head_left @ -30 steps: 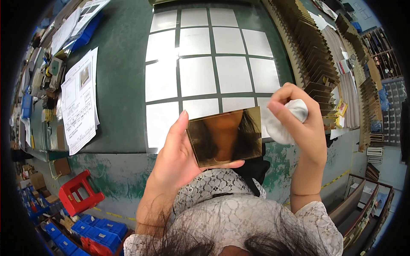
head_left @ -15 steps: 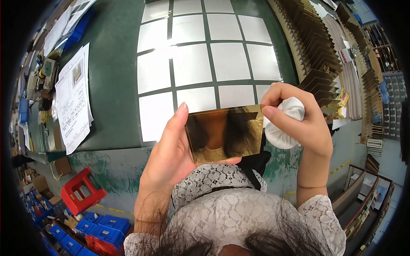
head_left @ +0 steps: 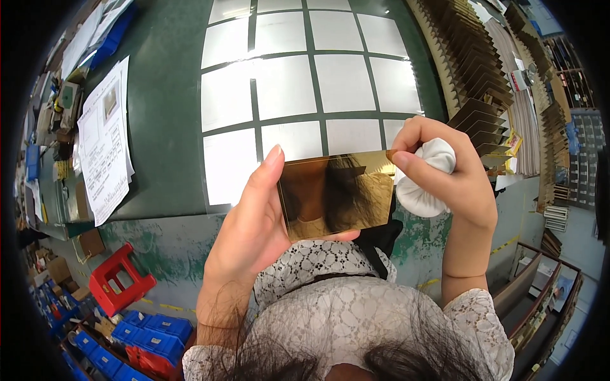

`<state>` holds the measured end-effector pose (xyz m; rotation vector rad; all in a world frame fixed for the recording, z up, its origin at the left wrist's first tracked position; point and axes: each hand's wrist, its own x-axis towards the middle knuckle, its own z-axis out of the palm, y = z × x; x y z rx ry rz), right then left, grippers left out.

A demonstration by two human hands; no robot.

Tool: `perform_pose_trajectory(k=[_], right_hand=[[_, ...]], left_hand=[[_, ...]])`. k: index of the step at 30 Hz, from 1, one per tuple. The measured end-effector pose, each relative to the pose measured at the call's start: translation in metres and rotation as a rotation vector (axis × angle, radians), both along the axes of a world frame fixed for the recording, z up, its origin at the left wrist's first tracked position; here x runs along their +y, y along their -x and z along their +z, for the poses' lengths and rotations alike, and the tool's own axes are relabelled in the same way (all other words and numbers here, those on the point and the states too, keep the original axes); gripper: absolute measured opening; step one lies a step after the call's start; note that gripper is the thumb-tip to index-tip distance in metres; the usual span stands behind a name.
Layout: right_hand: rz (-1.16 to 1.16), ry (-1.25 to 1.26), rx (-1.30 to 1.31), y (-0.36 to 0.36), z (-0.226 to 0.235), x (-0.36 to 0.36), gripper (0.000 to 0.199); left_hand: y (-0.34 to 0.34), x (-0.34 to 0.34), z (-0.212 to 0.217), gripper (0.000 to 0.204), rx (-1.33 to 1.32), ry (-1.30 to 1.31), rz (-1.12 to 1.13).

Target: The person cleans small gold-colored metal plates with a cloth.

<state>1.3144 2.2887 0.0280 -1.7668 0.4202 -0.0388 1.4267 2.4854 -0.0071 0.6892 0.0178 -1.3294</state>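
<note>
A shiny gold mirror-like rectangular plate (head_left: 375,203) is held up in front of me, tilted so that dark hair reflects in it. My left hand (head_left: 244,225) is closed around its left end, thumb along the side edge and fingers beneath. At the upper right corner of the plate, the thumb and forefinger of my right hand (head_left: 467,181) pinch together. A bunched white cloth (head_left: 422,193) is tucked in that same hand, under the thumb and against the palm. The other fingers of the left hand are mostly behind the plate.
White rectangular sheets (head_left: 283,89) lie in a grid on the green tabletop (head_left: 159,140). Printed papers (head_left: 105,140) rest at the left. Slotted racks of gold plates (head_left: 476,120) line the right side. A red stool (head_left: 121,279) and blue bins (head_left: 155,336) stand on the floor, lower left.
The reflection in the plate has shifted, as the plate has tilted slightly. Both hands keep their grip and stay nearly in place. The table has slid slightly upward in view.
</note>
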Motion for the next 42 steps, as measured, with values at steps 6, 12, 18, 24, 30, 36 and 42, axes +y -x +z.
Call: perform_pose_trajectory(k=[6, 12, 18, 24, 30, 36, 42], right_hand=[[0.016, 0.034, -0.048, -0.003, -0.005, -0.007, 0.012], [-0.04, 0.105, 0.042, -0.014, -0.002, 0.006, 0.008], [-0.099, 0.09, 0.003, -0.012, 0.001, 0.018, 0.007], [-0.101, 0.12, -0.043, -0.018, -0.001, 0.025, 0.009], [-0.107, 0.095, -0.062, -0.03, 0.0, 0.03, 0.008], [-0.104, 0.157, -0.009, -0.048, 0.004, 0.047, 0.011], [-0.081, 0.157, 0.006, -0.059, 0.011, 0.059, 0.013]], left_hand=[[-0.006, -0.005, 0.0, 0.065, -0.05, 0.005, -0.03], [-0.01, 0.007, -0.014, 0.056, -0.023, 0.019, 0.064], [-0.023, 0.044, -0.024, 0.041, -0.226, -0.093, 0.016], [-0.091, 0.128, -0.035, 0.029, -0.276, -0.161, 0.521], [-0.2, 0.296, -0.049, 0.029, -0.632, -0.403, 1.391], [-0.277, 0.396, -0.084, 0.028, -0.682, -0.746, 1.504], [-0.306, 0.41, -0.109, 0.028, -0.655, -0.835, 1.453]])
